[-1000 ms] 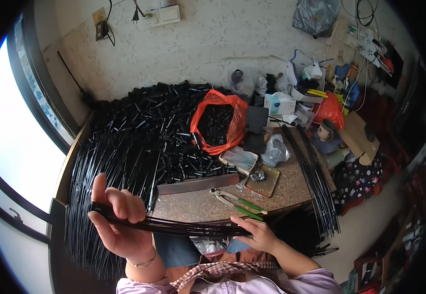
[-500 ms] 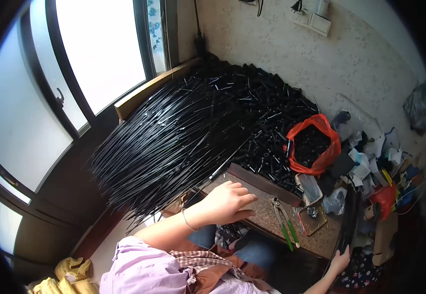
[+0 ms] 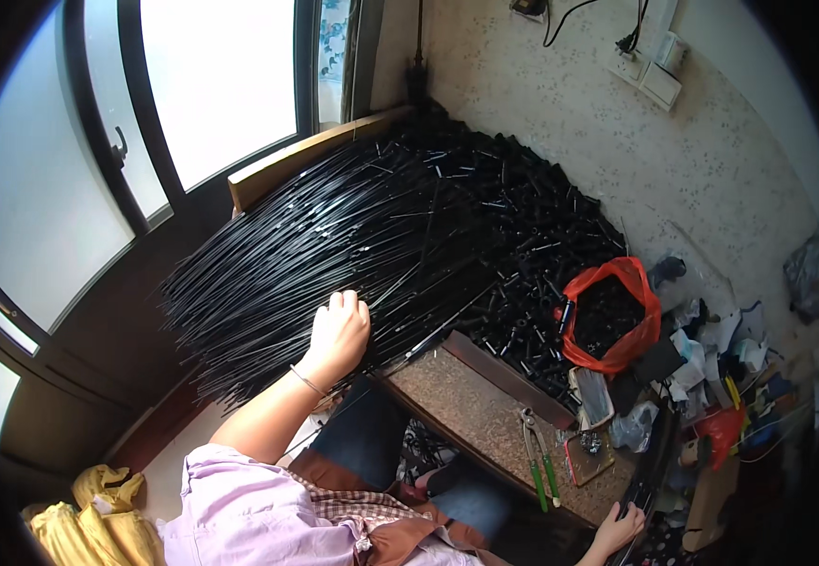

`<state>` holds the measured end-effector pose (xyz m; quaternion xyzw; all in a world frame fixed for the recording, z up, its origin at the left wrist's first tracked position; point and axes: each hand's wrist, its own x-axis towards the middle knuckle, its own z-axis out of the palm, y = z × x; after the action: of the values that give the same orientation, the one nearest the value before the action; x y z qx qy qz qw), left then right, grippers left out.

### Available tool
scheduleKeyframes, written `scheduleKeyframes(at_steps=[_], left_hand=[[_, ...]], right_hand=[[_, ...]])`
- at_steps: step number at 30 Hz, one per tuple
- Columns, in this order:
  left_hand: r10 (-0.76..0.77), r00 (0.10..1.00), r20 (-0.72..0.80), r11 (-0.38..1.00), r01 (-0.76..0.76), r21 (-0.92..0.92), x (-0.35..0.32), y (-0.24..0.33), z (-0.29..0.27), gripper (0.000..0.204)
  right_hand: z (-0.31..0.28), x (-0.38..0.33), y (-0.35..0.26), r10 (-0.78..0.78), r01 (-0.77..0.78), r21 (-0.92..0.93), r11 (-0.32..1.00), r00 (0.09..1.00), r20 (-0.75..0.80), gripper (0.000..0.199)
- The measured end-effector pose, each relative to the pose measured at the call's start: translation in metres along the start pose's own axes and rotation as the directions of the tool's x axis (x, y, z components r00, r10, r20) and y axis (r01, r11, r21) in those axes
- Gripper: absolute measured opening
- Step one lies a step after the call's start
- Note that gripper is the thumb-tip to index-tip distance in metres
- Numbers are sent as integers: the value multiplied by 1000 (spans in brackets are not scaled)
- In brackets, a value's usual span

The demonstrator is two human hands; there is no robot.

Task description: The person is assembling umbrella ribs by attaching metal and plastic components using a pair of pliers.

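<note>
- The left hand (image 3: 337, 332) is laid on the big fan of thin black rods (image 3: 315, 255) overhanging the table's left end, fingers curled into them; a few should be pinched cleanly, neighbours left undisturbed.
- The right hand (image 3: 620, 530) is closed on a rod bundle (image 3: 653, 472) at the table's lower right; it is best kept level.

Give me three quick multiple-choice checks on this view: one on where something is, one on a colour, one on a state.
1. Where does the left hand rest?
A. on the heap of thin black rods
B. on the pliers
C. on the window handle

2. What colour is the plastic bag holding small black parts?
A. blue
B. red
C. white

3. How are the green-handled pliers?
A. held in the right hand
B. hanging on the wall
C. lying free on the table

Answers: 1 A, the fingers lie on the rods. 2 B, the bag is red-orange. 3 C, no hand touches them; the right hand is at the table's near edge.
</note>
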<state>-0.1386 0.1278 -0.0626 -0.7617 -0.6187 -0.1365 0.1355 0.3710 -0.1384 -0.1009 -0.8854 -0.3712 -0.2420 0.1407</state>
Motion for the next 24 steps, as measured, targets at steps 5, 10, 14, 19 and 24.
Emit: scheduleKeyframes(at_steps=[5,10,14,19,24], left_hand=[[-57,991,-123,990,40,-136,9,-20,13,7],[-73,987,-147,997,76,14,2,-10,15,6],[-17,991,-133,1000,13,-26,15,-22,10,5],[-100,993,-63,982,89,-166,15,-22,-6,14],[-106,994,-13,971,101,-216,20,-26,-28,21]], right_hand=[[-7,-1,-37,-181,190,204,960,981,-64,24],[-10,-18,-111,-330,262,536,803,943,33,23],[-14,-32,-169,-622,468,620,629,782,42,27],[-7,-31,-173,-682,513,627,587,730,42,35],[-1,-31,-163,-707,470,686,555,702,91,36]])
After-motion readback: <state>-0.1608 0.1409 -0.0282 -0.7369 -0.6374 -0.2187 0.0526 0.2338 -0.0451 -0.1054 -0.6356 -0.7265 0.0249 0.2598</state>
